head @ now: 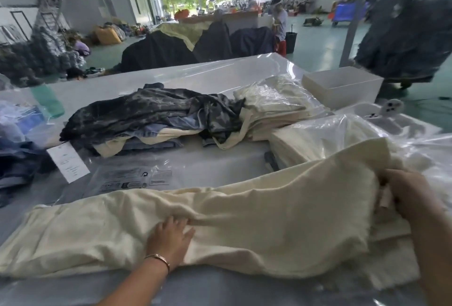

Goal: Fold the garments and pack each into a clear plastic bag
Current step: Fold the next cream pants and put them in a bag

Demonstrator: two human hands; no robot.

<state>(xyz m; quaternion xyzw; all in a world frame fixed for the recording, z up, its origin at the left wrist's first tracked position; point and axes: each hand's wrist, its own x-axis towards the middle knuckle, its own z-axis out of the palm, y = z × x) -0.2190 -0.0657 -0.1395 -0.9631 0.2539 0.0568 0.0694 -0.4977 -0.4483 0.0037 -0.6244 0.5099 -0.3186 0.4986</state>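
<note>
The left hand lies flat on the cream garment, its fingers straight and spread, pressing the cloth down; a thin bracelet circles the wrist. The right hand grips the garment's raised right end, fingers curled into the fabric, lifting that part above the rest. The garment stretches across the near side of the tabletop, from the left edge toward the right. Just behind it lie flat clear plastic bags with printed labels. Beyond them sits a heap of dark patterned and denim clothing, and to its right stacks of cream garments already bagged. A white box stands at the far right.
</note>
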